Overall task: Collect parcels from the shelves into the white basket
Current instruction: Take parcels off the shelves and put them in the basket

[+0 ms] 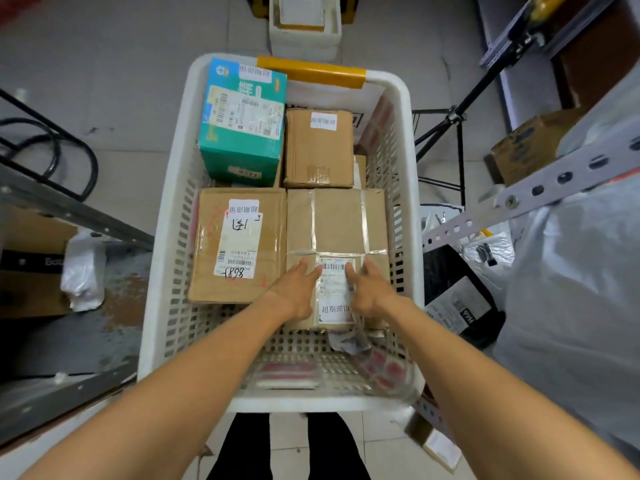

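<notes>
Bare forearms reach down as the left hand (pixel 298 292) and right hand (pixel 372 291) press flat, fingers straight and gripping nothing, on a taped brown parcel (pixel 337 223) lying in the white basket (pixel 311 405). A teal box (pixel 242 133), a small brown box (pixel 318 147) and a labelled carton (pixel 239 244) sit beside it. Grey bagged parcels (pixel 571 306) on the right shelf (pixel 554 181) suggest collection is well advanced but unfinished.

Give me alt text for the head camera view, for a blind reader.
A left hand and right hand press flat on a taped cardboard parcel in a white basket, seen from above. A labelled cardboard box, a smaller brown box and a teal carton sit alongside.
</notes>
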`<state>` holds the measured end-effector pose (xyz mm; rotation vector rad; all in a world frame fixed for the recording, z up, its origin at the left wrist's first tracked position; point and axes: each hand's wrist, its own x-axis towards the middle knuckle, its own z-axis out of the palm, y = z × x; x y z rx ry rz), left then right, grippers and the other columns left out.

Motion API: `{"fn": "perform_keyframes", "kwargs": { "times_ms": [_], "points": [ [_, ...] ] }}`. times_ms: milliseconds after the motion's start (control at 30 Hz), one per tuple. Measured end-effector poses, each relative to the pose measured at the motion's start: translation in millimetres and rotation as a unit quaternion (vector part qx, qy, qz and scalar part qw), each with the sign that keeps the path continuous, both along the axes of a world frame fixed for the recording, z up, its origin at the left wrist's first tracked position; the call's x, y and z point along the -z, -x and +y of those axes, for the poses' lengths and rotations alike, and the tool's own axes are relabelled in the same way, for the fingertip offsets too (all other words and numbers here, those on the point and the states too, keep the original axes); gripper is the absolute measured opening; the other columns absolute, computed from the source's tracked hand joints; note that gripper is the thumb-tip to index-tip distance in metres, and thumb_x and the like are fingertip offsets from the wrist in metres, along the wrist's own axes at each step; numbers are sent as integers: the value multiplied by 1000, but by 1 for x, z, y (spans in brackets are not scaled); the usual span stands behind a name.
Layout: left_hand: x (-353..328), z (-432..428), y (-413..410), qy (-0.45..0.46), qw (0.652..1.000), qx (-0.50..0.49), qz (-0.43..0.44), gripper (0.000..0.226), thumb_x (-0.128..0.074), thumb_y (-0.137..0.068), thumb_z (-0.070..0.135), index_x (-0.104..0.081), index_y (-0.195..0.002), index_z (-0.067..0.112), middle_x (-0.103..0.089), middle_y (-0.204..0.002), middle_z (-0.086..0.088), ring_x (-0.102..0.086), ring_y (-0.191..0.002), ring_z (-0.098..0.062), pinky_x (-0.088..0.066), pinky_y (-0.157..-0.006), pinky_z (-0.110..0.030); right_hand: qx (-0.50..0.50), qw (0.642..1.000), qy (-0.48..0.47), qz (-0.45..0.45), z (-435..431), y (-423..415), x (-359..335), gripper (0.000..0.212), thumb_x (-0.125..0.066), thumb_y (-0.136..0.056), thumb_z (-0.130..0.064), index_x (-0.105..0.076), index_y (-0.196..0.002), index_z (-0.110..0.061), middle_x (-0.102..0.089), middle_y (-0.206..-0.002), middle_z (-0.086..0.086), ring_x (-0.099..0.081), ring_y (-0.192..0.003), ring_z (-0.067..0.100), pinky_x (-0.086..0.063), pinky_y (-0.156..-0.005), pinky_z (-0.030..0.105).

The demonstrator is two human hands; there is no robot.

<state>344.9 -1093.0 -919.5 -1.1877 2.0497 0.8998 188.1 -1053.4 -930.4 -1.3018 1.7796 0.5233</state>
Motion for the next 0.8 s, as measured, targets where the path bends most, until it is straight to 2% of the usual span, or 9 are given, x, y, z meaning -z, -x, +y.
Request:
{"fn": "perform_keyframes", "kwargs": {
  "times_ms": [67, 100, 200, 267, 333, 533, 600, 667, 800],
  "points": [
    [-8, 0, -6, -6, 1000, -17, -2, 81, -53, -89, 10, -8, -153, 29, -20, -156, -7, -33, -137, -30, -31, -112, -52, 10, 1000, -19, -11, -4, -1, -14, 76, -48, -95, -14, -3, -155, -25, 12, -161, 8, -3, -149, 31, -17, -120, 45],
    [-13, 1, -11, 0, 1000, -29, 8, 78, -52, -89, 9, -12, -153, 29, -27, -151, -8, -40, -132, -31, -35, -109, -50, 11, 1000, -16, -9, -7, -2, -23, 73, -46, -95, -14, -5, -155, -24, 5, -162, 9, -11, -148, 32, -21, -119, 43],
    [-39, 1, -28, 35, 996, -75, 40, 69, -49, -90, 4, -23, -151, 21, -31, -151, -12, -43, -130, -31, -39, -106, -38, -17, 1000, 25, 9, -16, -10, -54, 70, -43, -94, -13, -10, -155, -18, -14, -160, 13, -25, -143, 33, -32, -113, 39],
    [-58, 1, -41, 66, 990, -114, 55, 63, -50, -89, 5, -34, -147, 20, -40, -145, -12, -49, -125, -30, -43, -104, -37, -37, 998, 38, 23, -22, -18, -74, 68, -42, -94, -12, -12, -155, -16, -18, -158, 13, -28, -142, 33, -34, -112, 39],
    [-77, 4, -55, 104, 982, -145, 58, 55, -52, -86, 5, -46, -139, 16, -49, -135, -13, -54, -118, -30, -47, -98, -38, -69, 995, 61, 37, -29, -31, -93, 61, -43, -95, -15, -22, -152, -13, -29, -153, 14, -36, -136, 34, -37, -109, 41],
    [-139, 40, -98, 186, 961, -200, 37, 44, -51, -85, 12, -52, -129, 11, -57, -124, -12, -58, -110, -30, -51, -88, -39, -160, 976, 149, -6, -25, -95, -162, 48, -48, -95, -21, -41, -142, -12, -51, -137, 13, -52, -121, 32, -45, -97, 38],
    [-158, 56, -117, 210, 953, -217, 22, 37, -50, -85, 15, -55, -122, 9, -60, -121, -13, -60, -108, -32, -53, -87, -41, -184, 968, 167, -18, -15, -114, -187, 46, -50, -96, -22, -44, -140, -10, -53, -136, 12, -53, -121, 30, -45, -97, 37],
    [-178, 71, -139, 234, 945, -229, -1, 39, -53, -88, 18, -55, -125, 9, -60, -121, -15, -61, -108, -34, -53, -85, -40, -223, 956, 187, -18, -7, -129, -207, 46, -53, -93, -23, -46, -137, -11, -56, -134, 11, -55, -118, 30, -47, -98, 37],
    [-224, 118, -184, 257, 917, -307, -10, 42, -60, -87, 29, -56, -123, 7, -62, -117, -17, -61, -103, -33, -53, -86, -43, -306, 923, 233, -13, 28, -166, -257, 39, -59, -90, -29, -51, -126, -16, -60, -123, 5, -57, -95, 21, -50, -85, 30]
  ]
}}
